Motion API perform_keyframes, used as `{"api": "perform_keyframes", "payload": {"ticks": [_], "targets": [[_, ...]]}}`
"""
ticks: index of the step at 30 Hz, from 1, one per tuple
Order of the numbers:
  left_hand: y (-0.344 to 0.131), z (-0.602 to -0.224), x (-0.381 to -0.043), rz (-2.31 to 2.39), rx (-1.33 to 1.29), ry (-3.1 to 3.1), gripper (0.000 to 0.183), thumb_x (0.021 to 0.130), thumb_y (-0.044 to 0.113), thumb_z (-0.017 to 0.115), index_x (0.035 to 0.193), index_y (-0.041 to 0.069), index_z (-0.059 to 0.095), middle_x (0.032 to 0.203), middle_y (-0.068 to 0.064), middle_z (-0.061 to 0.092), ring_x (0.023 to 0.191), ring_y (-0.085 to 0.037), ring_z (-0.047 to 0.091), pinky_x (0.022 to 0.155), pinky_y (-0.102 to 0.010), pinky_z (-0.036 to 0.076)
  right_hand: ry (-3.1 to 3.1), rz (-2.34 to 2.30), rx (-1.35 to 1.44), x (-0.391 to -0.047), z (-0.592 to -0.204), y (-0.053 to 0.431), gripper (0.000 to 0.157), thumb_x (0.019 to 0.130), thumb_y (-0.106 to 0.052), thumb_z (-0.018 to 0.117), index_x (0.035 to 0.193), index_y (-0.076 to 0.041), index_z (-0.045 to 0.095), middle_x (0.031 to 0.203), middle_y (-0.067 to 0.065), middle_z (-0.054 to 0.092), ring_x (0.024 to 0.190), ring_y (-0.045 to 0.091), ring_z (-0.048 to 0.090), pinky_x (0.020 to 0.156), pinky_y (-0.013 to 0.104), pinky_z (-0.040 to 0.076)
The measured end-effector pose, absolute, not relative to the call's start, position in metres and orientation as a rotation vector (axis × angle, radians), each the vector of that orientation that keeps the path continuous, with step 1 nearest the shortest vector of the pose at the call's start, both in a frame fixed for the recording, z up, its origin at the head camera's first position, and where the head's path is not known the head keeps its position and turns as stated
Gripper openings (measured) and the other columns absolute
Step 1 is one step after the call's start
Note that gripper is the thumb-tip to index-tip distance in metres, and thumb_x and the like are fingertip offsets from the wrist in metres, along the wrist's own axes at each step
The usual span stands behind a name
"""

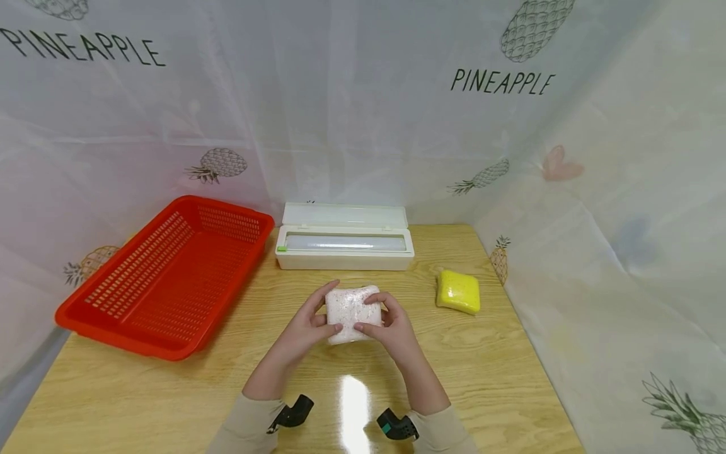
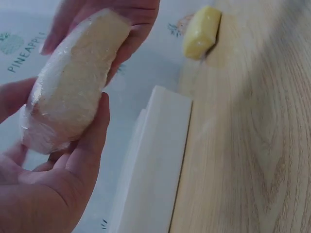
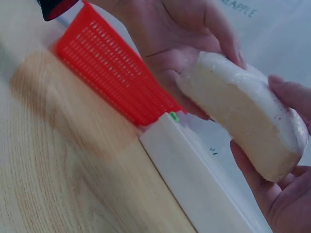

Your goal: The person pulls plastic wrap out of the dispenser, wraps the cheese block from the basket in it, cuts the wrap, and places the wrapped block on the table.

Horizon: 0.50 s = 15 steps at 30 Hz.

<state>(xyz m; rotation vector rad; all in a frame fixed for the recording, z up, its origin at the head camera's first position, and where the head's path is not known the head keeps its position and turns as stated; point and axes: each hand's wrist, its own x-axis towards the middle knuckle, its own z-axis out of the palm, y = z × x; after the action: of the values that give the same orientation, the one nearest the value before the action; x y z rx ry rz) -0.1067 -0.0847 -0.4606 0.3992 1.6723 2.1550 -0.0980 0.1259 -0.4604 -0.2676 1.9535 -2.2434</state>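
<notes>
A squarish, pale pink-white block with reddish specks (image 1: 353,309), wrapped in clear plastic film, is held between both hands over the table. My left hand (image 1: 306,329) grips its left side, thumb on the front face and fingers behind. On the opposite side my right hand (image 1: 394,328) grips it with the thumb in front and a finger over the top corner. In the left wrist view the wrapped block (image 2: 77,80) shows a creased film and a cream-coloured underside. The right wrist view has the same block (image 3: 243,111) tilted, above the table.
A white cling film dispenser (image 1: 346,260) with its lid raised stands at the back, a green slider at its left end. To the left lies a red slotted plastic basket (image 1: 227,302). On the right sits a yellow film-wrapped block (image 1: 458,291). Pineapple-printed sheeting (image 1: 363,126) surrounds the wooden table.
</notes>
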Motion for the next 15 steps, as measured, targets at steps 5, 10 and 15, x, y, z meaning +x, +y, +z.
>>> {"api": "perform_keyframes", "payload": {"ticks": [5, 10, 15], "targets": [[-0.0858, -0.4637, -0.1068, 2.182, 0.373, 1.61, 0.069, 0.09, -0.009, 0.06, 0.15, 0.006, 0.029, 0.148, -0.017, 0.028, 0.111, -0.031, 0.057, 0.083, -0.034, 0.054, 1.91, -2.289, -0.285, -0.0974, -0.4641, 0.1286, 0.04, 0.081, 0.005, 0.076, 0.116, 0.0, 0.056, 0.127, 0.017, 0.049, 0.1, 0.025, 0.062, 0.073, 0.032, 0.057], [-0.0836, -0.4637, -0.1068, 2.224, 0.352, 1.577, 0.07, 0.091, -0.009, 0.06, 0.151, 0.002, 0.027, 0.148, -0.019, 0.029, 0.11, -0.029, 0.058, 0.082, -0.033, 0.054, 1.839, -2.342, -0.3, -0.0995, -0.4677, 0.1297, 0.039, 0.082, 0.006, 0.074, 0.116, -0.002, 0.057, 0.128, 0.017, 0.048, 0.101, 0.025, 0.062, 0.075, 0.033, 0.057], [-0.0787, -0.4616, -0.1076, 2.188, 0.29, 1.661, 0.074, 0.087, -0.01, 0.065, 0.149, 0.011, 0.031, 0.15, -0.017, 0.028, 0.111, -0.033, 0.059, 0.083, -0.037, 0.055, 1.95, -2.248, -0.251, -0.1014, -0.4666, 0.1263, 0.05, 0.079, 0.004, 0.078, 0.121, -0.002, 0.052, 0.126, 0.016, 0.049, 0.098, 0.024, 0.06, 0.073, 0.031, 0.056]]}}
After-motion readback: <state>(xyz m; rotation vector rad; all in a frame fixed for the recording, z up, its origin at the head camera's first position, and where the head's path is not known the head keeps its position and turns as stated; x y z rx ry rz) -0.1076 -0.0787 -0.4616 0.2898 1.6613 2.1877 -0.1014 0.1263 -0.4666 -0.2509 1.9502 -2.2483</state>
